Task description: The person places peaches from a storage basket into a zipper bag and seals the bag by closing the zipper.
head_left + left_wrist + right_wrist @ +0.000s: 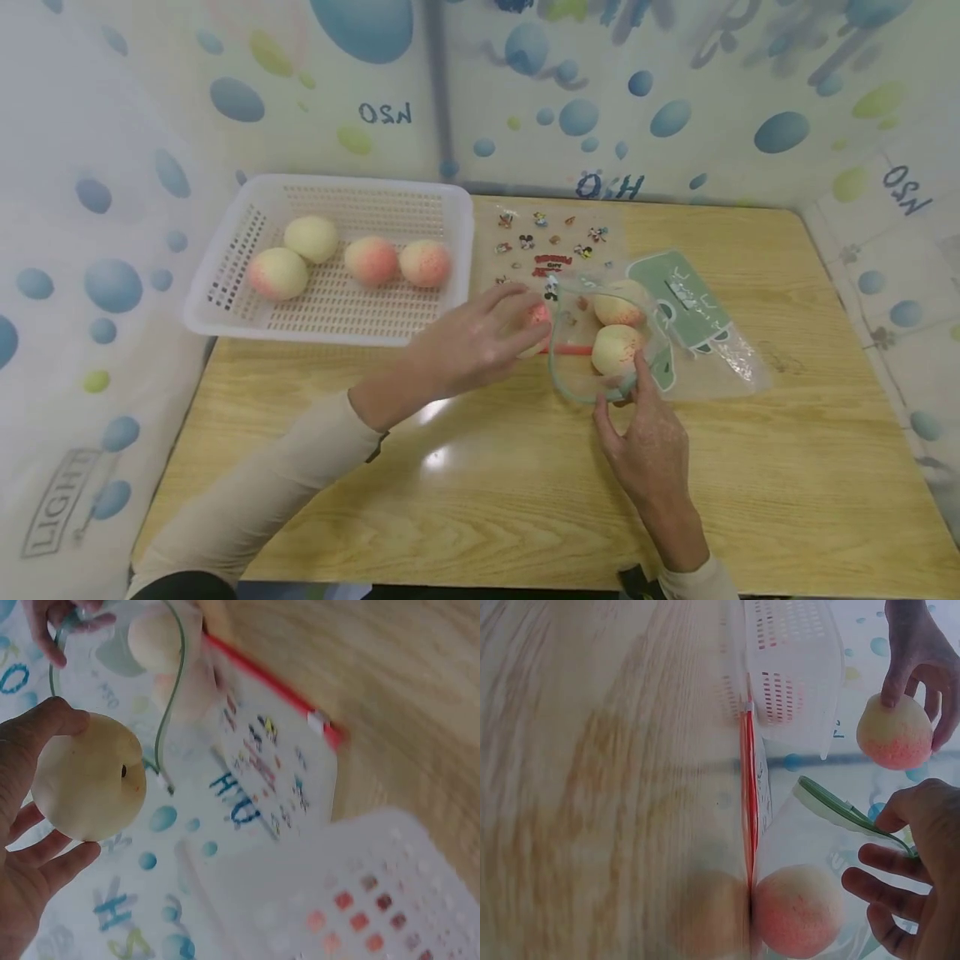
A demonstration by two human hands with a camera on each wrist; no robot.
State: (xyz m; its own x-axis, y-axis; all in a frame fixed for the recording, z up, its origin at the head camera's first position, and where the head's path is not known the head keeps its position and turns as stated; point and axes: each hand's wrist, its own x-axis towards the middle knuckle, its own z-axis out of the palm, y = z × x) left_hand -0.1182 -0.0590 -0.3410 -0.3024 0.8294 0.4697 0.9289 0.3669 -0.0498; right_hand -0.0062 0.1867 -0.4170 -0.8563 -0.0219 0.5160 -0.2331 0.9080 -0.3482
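My left hand (476, 346) grips a pale yellow and pink peach (86, 780), thumb on one side and fingers on the other. It holds the peach up beside the mouth of a clear zip bag with a green rim (553, 367). My right hand (648, 437) pinches that rim between thumb and fingers, and the mouth stands wide apart. Inside the bag two peaches (617, 350) lie side by side. A green printed panel (678, 296) shows on the bag's far part, flat on the table.
A white plastic basket (330, 336) with several peaches stands at the back left. Another clear bag (551, 229), with cartoon prints and a red zip (262, 679), lies between basket and green-rimmed bag. Patterned sheets (472, 92) hang around the wooden table (480, 517).
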